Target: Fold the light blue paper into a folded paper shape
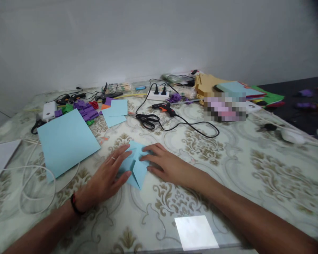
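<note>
A small piece of light blue paper, folded with flaps meeting along its middle, lies on the patterned tablecloth between my hands. My left hand rests on its left side, fingers stretched out and apart. From the right, my right hand touches the paper's right side with its fingers spread. Parts of the paper are hidden under my fingertips. To the left of my left hand is a large light blue sheet, lying at an angle. Smaller blue squares overlap farther back.
Black-handled scissors and a glue gun with a looping cord lie behind the paper. A white power strip stands near the wall. Purple paper strips sit back left, coloured sheets back right. A white cable curls at left.
</note>
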`<state>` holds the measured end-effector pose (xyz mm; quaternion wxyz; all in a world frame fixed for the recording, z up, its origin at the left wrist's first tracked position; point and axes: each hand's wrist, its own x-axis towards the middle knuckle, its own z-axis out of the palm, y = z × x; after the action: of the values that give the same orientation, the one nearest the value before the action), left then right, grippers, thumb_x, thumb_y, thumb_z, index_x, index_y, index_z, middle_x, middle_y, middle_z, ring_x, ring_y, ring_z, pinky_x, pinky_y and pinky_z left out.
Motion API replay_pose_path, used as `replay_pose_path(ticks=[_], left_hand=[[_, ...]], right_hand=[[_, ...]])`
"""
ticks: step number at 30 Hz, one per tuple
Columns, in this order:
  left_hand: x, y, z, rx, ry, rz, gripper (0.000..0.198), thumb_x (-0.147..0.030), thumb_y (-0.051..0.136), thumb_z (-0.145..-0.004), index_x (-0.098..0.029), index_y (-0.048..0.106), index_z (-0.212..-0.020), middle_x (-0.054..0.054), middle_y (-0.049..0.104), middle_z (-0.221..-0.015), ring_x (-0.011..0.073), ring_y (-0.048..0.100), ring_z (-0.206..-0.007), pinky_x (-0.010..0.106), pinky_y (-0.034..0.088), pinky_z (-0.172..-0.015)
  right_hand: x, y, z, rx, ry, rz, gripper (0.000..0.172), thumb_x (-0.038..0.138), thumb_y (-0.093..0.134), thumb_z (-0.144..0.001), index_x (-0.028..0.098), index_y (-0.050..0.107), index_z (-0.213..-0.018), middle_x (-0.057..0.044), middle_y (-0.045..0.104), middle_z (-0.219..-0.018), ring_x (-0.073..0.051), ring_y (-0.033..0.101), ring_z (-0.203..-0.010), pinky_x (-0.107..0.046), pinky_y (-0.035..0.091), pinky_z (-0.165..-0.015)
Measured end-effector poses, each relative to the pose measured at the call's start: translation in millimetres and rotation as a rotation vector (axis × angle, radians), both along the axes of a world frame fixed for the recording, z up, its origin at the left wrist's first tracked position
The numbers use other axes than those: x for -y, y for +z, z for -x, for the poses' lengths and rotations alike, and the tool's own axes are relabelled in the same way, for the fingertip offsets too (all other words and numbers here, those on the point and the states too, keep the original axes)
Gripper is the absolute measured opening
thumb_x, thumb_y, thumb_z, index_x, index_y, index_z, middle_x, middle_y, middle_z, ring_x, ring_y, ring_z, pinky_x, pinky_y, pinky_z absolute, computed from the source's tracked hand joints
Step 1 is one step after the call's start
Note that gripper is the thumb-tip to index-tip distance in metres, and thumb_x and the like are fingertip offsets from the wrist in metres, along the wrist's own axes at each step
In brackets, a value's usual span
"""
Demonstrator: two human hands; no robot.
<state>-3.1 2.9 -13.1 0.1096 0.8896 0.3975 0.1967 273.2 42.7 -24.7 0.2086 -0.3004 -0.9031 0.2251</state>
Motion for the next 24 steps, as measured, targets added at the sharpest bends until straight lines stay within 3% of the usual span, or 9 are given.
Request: replay_pose_path(ticks=[2, 5, 8, 11, 15, 19, 24], left_hand=[[4.0, -1.4, -2.2, -0.04, -0.035, -0.005, 0.052, -0.028, 0.049, -0.107, -0.022, 0.035, -0.157, 0.015, 0.039, -0.166, 0.0301, 0.037, -0.154, 0.055, 0.041, -0.123], [10.1, -3.9, -5.8, -0.088, -0.064, -0.051, 0.043, -0.03, 0.052, -0.106, -0.023, 0.048, -0.148, 0.012, 0.055, -0.154, 0.0294, 0.049, -0.146, 0.055, 0.044, -0.121], [13.0, -7.5, -9.9, -0.115, -0.044, -0.073, 0.049, -0.028, 0.058, -0.102, -0.022, 0.048, -0.15, 0.013, 0.062, -0.148, 0.0295, 0.058, -0.138, 0.052, 0.05, -0.117], [12.1, -12.7, -12.9, -0.116, -0.051, -0.09, 0.053, -0.024, 0.058, -0.101, -0.022, 0.047, -0.153, 0.013, 0.058, -0.153, 0.0284, 0.057, -0.14, 0.049, 0.052, -0.115], [9.6, -18.2, -13.3, -0.109, -0.13, -0.106, 0.042, -0.02, 0.055, -0.102, -0.021, 0.057, -0.144, 0.009, 0.062, -0.151, 0.0268, 0.053, -0.145, 0.05, 0.048, -0.119], [9.4, -19.5, -12.3, -0.12, -0.137, -0.089, 0.043, -0.02, 0.055, -0.102, -0.021, 0.058, -0.145, 0.009, 0.06, -0.153, 0.0264, 0.051, -0.147, 0.05, 0.047, -0.12], [9.2, -20.9, -11.4, -0.127, -0.135, -0.096, 0.041, -0.019, 0.054, -0.103, -0.019, 0.06, -0.143, 0.009, 0.058, -0.154, 0.0261, 0.052, -0.146, 0.049, 0.047, -0.121]], right_hand=[[0.2, 3.8, -0.8, -0.012, 0.049, 0.012, 0.029, 0.013, 0.062, -0.097, 0.017, 0.07, -0.124, -0.017, 0.057, -0.135, -0.029, 0.046, -0.134, -0.05, 0.045, -0.114], [1.4, 6.4, -0.7, -0.03, 0.114, 0.033, 0.028, 0.013, 0.064, -0.095, 0.018, 0.073, -0.121, -0.016, 0.058, -0.135, -0.028, 0.049, -0.132, -0.048, 0.045, -0.114], [2.5, 4.0, 1.5, -0.076, 0.138, 0.077, 0.024, 0.014, 0.065, -0.095, 0.02, 0.073, -0.117, -0.013, 0.06, -0.134, -0.026, 0.052, -0.13, -0.046, 0.045, -0.114], [3.4, -1.4, 5.7, -0.148, 0.049, 0.101, 0.018, 0.015, 0.065, -0.096, 0.021, 0.073, -0.112, -0.012, 0.061, -0.13, -0.025, 0.053, -0.127, -0.045, 0.045, -0.112], [4.5, -6.1, 11.4, -0.117, -0.147, 0.063, 0.015, 0.019, 0.079, -0.086, 0.02, 0.072, -0.1, -0.01, 0.065, -0.114, -0.027, 0.055, -0.111, -0.046, 0.045, -0.101], [3.0, -5.1, 13.6, -0.033, -0.174, 0.095, 0.017, 0.019, 0.083, -0.082, 0.02, 0.069, -0.091, -0.004, 0.069, -0.094, -0.024, 0.059, -0.097, -0.041, 0.04, -0.091], [-3.7, -1.5, 10.8, -0.009, -0.242, 0.135, 0.013, 0.015, 0.081, -0.083, 0.019, 0.069, -0.088, -0.002, 0.07, -0.087, -0.021, 0.062, -0.09, -0.037, 0.037, -0.09]])
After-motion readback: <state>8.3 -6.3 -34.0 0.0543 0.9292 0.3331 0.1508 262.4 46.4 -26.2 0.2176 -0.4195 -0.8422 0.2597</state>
